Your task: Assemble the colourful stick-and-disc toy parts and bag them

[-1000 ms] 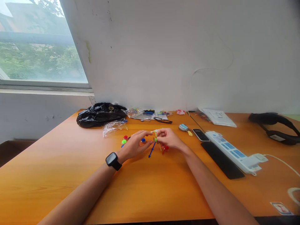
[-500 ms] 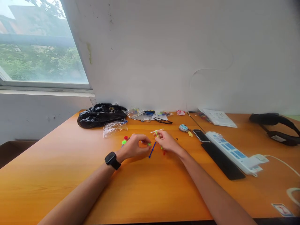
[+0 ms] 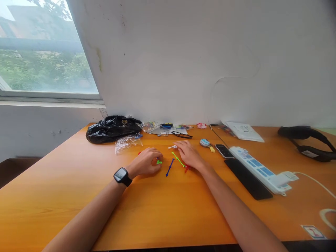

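My left hand [image 3: 147, 161] is low over the table with its fingers curled. A small green plastic piece [image 3: 159, 162] sits between its thumb and fingertips. Part of a red piece [image 3: 139, 153] peeks out behind that hand. My right hand [image 3: 189, 154] rests palm down with its fingers stretched out, partly covering a white arrow-shaped piece [image 3: 172, 147] and a red piece [image 3: 187, 168]. Just left of it lies a thin green double-ended arrow [image 3: 178, 159]. A blue arrow of the same kind [image 3: 170, 167] lies between my hands.
A black plastic bag [image 3: 112, 129] and clear plastic packaging [image 3: 127, 143] are at the back left. Glasses [image 3: 181, 134] lie near the wall. To the right are a round tin [image 3: 204, 142], a phone [image 3: 224, 151], a black slab [image 3: 248, 179] and a white power strip [image 3: 258, 168].
My right hand has let go of the green arrow, which now lies on the table, and its fingers have straightened. My left hand has moved slightly left with the small green piece.
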The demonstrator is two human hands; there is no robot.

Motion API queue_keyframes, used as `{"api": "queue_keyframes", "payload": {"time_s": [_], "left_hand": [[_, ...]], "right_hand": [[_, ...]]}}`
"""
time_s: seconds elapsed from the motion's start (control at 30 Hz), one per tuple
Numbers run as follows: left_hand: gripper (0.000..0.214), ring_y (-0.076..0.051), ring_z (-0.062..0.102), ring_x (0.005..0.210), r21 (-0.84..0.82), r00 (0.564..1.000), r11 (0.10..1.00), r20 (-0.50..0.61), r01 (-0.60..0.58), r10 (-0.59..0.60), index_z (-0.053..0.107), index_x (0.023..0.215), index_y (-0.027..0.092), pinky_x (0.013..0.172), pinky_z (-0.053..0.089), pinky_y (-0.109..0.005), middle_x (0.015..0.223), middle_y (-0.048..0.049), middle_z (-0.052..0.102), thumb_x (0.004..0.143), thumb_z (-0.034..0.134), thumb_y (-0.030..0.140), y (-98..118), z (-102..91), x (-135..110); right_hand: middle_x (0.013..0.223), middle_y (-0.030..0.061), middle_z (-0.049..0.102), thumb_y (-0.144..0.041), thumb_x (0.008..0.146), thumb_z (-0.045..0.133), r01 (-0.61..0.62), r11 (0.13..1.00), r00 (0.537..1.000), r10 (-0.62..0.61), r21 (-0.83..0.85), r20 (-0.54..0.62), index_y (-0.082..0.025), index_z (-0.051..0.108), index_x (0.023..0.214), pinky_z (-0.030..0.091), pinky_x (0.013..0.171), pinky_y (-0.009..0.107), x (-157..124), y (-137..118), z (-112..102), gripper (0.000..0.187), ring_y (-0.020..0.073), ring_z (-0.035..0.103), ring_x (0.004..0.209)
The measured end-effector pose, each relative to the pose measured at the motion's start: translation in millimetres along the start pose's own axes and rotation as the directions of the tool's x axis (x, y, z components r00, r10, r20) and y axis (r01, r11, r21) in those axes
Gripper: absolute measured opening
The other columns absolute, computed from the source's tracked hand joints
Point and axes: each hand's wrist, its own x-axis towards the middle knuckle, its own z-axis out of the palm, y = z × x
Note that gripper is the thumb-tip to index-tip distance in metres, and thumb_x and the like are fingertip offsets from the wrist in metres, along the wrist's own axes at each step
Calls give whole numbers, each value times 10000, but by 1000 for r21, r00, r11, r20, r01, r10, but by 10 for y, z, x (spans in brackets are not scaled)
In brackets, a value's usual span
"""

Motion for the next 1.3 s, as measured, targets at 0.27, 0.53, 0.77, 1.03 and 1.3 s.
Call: {"api": "queue_keyframes", "payload": {"time_s": [0.27,0.53,0.77,1.03,1.3], "left_hand": [[193,-281,629,1034,68,990,997,-138,23,-13,702,1077,221,909,494,-384,1016,-83,719,903,644,159,-89,-28,2],[195,-263,657,1033,-24,956,997,-284,71,-75,693,1180,216,911,512,-377,1059,-88,732,1002,639,275,-10,-41,20],[221,-190,697,935,-228,949,974,-305,13,-84,700,1166,240,829,545,-300,1044,-43,747,953,734,288,168,2,58],[100,-128,653,735,-269,983,963,-175,1,-50,725,848,185,694,498,-231,821,-9,724,809,737,94,292,-79,83],[54,-118,665,697,-340,985,939,-139,45,-98,751,830,175,656,499,-206,786,-13,750,819,726,129,284,-111,86]], "right_hand": [[1017,109,694,-141,1017,529,-76,992,994,83,-103,64,-175,661,979,416,823,334,25,60,79,142,236,600,947],[965,74,684,-272,1047,507,-118,976,989,133,181,-71,-208,606,933,446,798,335,20,-125,-59,164,221,619,895],[881,17,689,-447,906,714,-192,479,981,104,856,162,-214,569,958,527,710,308,19,-585,97,279,160,658,747],[713,-44,636,-308,803,742,-361,348,929,55,865,365,-207,565,883,447,543,227,-35,-600,133,219,108,576,600],[746,-46,627,-377,835,769,-386,307,913,-8,870,408,-206,568,949,402,533,216,-67,-565,130,288,94,528,592]]}}
